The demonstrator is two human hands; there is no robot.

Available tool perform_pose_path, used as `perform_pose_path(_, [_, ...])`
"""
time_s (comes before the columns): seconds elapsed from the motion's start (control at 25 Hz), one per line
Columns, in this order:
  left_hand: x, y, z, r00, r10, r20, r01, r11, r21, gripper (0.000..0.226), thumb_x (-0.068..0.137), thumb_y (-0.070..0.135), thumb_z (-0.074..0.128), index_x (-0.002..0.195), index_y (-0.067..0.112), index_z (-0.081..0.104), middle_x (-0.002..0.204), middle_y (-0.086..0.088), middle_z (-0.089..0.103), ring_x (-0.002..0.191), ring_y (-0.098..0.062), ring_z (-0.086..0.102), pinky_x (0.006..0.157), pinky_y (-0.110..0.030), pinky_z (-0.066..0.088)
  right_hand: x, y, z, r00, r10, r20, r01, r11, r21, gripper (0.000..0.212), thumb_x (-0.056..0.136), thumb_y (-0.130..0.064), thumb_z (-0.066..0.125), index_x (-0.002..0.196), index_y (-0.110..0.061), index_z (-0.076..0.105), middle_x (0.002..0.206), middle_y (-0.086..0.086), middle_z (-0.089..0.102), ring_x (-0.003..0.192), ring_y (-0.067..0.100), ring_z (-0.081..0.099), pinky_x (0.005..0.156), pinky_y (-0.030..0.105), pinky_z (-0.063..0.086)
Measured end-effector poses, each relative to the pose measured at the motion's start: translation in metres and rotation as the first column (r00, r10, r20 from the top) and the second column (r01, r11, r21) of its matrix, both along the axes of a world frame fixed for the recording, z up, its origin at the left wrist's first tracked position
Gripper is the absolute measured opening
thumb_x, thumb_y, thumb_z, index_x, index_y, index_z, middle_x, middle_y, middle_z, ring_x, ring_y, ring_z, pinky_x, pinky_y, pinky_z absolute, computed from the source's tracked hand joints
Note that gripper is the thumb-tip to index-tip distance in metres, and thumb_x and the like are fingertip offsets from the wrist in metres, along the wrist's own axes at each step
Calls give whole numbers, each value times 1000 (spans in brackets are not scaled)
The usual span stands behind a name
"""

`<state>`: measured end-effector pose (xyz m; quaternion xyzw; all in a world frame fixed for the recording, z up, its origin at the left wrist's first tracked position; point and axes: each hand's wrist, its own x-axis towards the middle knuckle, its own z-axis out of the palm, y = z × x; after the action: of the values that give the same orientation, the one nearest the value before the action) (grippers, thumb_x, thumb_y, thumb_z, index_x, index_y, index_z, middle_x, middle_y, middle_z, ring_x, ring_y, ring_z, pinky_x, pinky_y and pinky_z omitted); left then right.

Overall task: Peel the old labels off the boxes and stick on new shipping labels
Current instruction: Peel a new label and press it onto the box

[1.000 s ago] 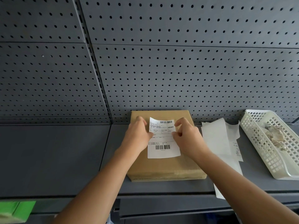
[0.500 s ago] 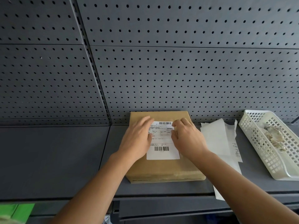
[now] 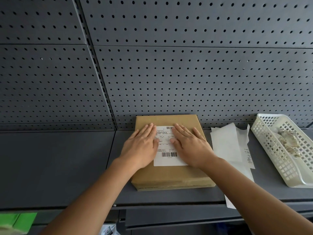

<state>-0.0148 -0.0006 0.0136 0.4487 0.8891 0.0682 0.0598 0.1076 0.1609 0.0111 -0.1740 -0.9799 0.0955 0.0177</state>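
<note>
Pressing down flat, I judge the risks from the biggest thing to the smallest. The pegboard wall (image 3: 186, 73) at twelve o'clock stands close behind the box, so a hard forward stroke could jam the box against it. The counter (image 3: 59, 167) looks smooth, and a sideways stroke might skate the box across it.

The box (image 3: 169, 177) lies flat in the middle of the counter, right under me. The basket (image 3: 294, 182) of peeled scraps sits at three o'clock, well out of my way. Backing sheets (image 3: 225, 146) lie between the box and the basket, one hanging over the counter's near edge, and my right forearm could brush it off.

My left grip (image 3: 140, 148) and right grip (image 3: 191, 146) are both spread open, fingers straight. They hold nothing and lie palm down on the label's nine and three o'clock edges.

The label (image 3: 166, 150) sits on the box top, its middle strip bare between my palms. Uneven pressure could trap a bubble or crease there. The six o'clock edge, which neither grip covers, could lift later.
</note>
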Motion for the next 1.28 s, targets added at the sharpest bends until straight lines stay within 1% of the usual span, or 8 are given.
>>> perform_pose_path(0.24, [-4,-9,-2,999,36,39,-36,999,8,59,106,47,8,158,23,-7,165,9,-13,150,-3,-13,125,-32,-2,11,3,-1,998,-66,-20,66,998,-19,62,103,-52,16,157,-22,18,164,-9,11,150,3,4,123,37,0])
perform_pose_path(0.4, [22,-17,6,995,-72,70,64,993,103,58,106,45,9,157,24,-8,163,11,-15,148,-1,-15,125,-32,-2,21,-20,3,995,50,-90,-53,998,-26,66,98,-51,7,156,-22,21,163,-7,16,150,5,7,123,35,-1])
perform_pose_path(0.56, [49,-20,2,990,-139,32,136,987,84,57,107,42,9,159,21,-3,164,10,-11,148,1,-14,124,-29,-4,26,-39,-5,990,132,-56,-129,990,56,61,100,-43,6,157,-23,16,163,-5,13,150,7,7,124,39,5])
perform_pose_path(0.68, [49,-22,-2,994,-111,-4,111,993,49,58,106,43,8,159,21,-4,165,9,-11,149,0,-14,125,-30,-3,29,-33,-5,995,92,-30,-90,994,61,64,99,-46,3,157,-24,16,164,-8,11,150,5,6,124,42,6])
perform_pose_path(0.84, [40,-35,-1,999,-39,32,39,999,0,60,104,48,4,157,23,-9,162,11,-17,148,0,-17,125,-30,-3,45,-23,-4,999,-19,-25,20,999,29,70,94,-53,-2,157,-27,14,163,-14,8,149,0,3,124,40,2])
perform_pose_path(1.0, [34,-47,0,998,20,54,-20,1000,-9,59,104,47,2,156,23,-14,162,10,-21,147,-2,-20,125,-32,-4,59,-21,-5,995,-87,-39,88,996,20,75,91,-56,-3,157,-24,13,164,-11,7,150,2,1,124,38,0])
perform_pose_path(1.16, [66,-51,6,993,-100,69,92,990,102,58,104,47,1,156,26,-15,161,14,-24,145,3,-25,124,-30,-6,68,-49,4,994,39,-106,-37,999,27,64,100,-48,7,157,-21,18,163,-7,13,150,4,4,124,36,-1])
perform_pose_path(1.28, [91,-56,1,983,-184,25,182,980,78,60,101,47,-5,156,24,-12,161,13,-22,145,3,-24,124,-31,-3,78,-72,-4,986,145,-83,-142,989,43,55,105,-42,16,157,-23,16,163,-7,12,150,6,2,123,36,1])
